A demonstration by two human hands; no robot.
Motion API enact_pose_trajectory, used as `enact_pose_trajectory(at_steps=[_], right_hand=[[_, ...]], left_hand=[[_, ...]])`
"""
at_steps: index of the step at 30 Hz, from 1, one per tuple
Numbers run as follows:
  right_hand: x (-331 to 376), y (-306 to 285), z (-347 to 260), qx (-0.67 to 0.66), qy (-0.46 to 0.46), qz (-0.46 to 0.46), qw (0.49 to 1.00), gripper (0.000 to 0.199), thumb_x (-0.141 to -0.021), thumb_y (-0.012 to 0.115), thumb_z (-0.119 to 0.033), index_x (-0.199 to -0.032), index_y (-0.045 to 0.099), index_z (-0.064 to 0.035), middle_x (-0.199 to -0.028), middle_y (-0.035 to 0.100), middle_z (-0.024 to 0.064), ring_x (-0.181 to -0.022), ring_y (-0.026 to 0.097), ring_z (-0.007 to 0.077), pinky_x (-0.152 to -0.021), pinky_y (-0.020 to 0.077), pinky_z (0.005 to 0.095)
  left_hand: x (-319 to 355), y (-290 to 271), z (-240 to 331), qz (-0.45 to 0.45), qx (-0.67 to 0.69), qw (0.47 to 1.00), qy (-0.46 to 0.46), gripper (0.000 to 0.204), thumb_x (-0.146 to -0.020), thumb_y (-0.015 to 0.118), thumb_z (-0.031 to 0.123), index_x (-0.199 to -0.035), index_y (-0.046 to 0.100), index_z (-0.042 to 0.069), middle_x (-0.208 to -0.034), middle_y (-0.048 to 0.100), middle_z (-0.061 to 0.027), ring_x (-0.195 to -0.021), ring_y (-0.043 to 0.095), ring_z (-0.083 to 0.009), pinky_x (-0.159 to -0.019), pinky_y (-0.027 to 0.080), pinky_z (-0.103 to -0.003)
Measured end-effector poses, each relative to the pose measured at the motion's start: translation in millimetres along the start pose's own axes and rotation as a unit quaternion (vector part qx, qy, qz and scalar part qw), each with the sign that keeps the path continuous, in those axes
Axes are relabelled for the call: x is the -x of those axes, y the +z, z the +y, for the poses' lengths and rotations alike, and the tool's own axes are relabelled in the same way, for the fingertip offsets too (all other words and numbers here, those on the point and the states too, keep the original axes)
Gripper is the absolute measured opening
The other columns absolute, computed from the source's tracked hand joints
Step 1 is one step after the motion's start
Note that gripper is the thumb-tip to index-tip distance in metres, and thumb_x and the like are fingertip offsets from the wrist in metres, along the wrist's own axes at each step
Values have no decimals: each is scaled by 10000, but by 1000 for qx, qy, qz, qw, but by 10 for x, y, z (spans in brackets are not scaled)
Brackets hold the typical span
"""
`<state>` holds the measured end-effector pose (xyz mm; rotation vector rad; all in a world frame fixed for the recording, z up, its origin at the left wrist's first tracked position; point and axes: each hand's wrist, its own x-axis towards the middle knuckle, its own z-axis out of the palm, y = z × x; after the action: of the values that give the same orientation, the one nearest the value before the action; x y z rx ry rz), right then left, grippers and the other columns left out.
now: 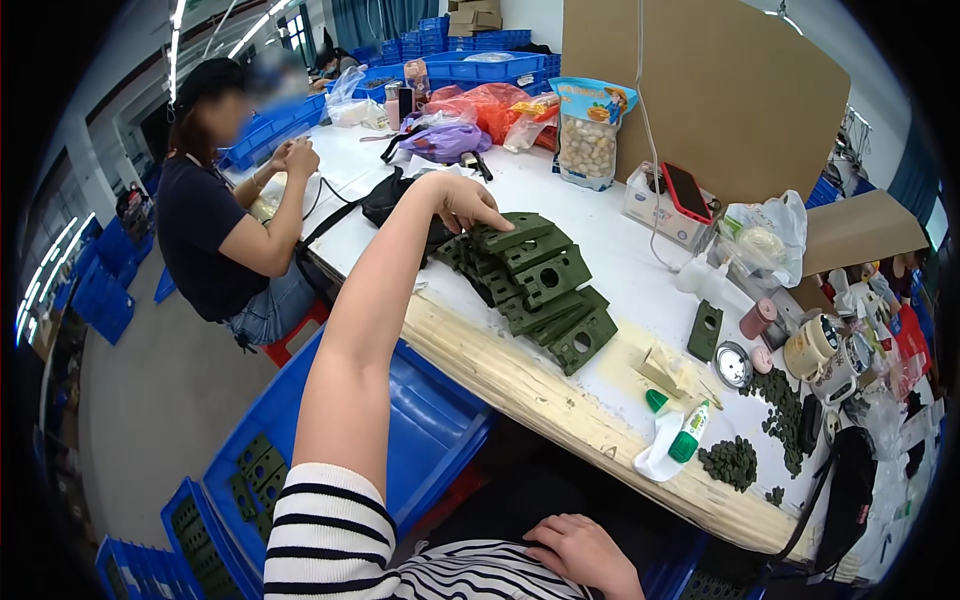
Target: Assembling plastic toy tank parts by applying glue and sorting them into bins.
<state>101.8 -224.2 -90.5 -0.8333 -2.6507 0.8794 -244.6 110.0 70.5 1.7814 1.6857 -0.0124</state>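
My left hand (468,205) reaches across the worktable to the far end of a pile of dark green plastic parts (548,278). Its fingers are closed on the topmost part (520,228); the underside of that grip is hidden. The parts are flat pieces with round holes, leaning on one another in an overlapping heap near the table's front edge. Low in the view, my right hand (585,550) lies on my lap with its fingers stretched out, holding nothing. A single green part (705,331) lies apart, right of the heap.
Small green pieces (728,462), a green-and-white glue bottle (690,432) and a round metal lid (733,364) lie on the right. A phone (686,192) rests on a box. Blue crates (420,410) stand below the table edge. A co-worker (225,200) sits at left.
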Motion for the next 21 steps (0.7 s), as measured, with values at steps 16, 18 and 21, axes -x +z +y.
enact_pose_trajectory(at_steps=[16, 18, 21], right_hand=[[-230, -73, 77, -14, -70, -35, 997, 196, -881, 609, -257, -946, 647, -76, -887, 620, 65, -858, 614, 240, -807, 479, 341], [-309, -91, 10, -15, -87, -33, 996, 190, -882, 609, -253, -930, 642, -72, -875, 612, 64, -862, 609, 236, -810, 469, 336], [-335, -62, -53, -20, -110, -22, 994, 191, -883, 609, -253, -930, 641, -71, -877, 612, 63, -863, 609, 236, -810, 470, 337]], left_hand=[[3322, 3009, -1819, -8, -127, 932, -341, 1002, -585, 850, 473, -1387, 371, 109, -1312, 458, -227, -1254, 422, -390, -1034, 408, -444], [3344, 3262, -1975, 60, -145, 938, -310, 954, -620, 839, 448, -1378, 372, 108, -1276, 484, -217, -1223, 456, -377, -1009, 429, -438], [3180, 3182, -2088, 54, -119, 945, -301, 851, -676, 814, 405, -1352, 393, 102, -1195, 529, -185, -1157, 509, -353, -964, 454, -432]])
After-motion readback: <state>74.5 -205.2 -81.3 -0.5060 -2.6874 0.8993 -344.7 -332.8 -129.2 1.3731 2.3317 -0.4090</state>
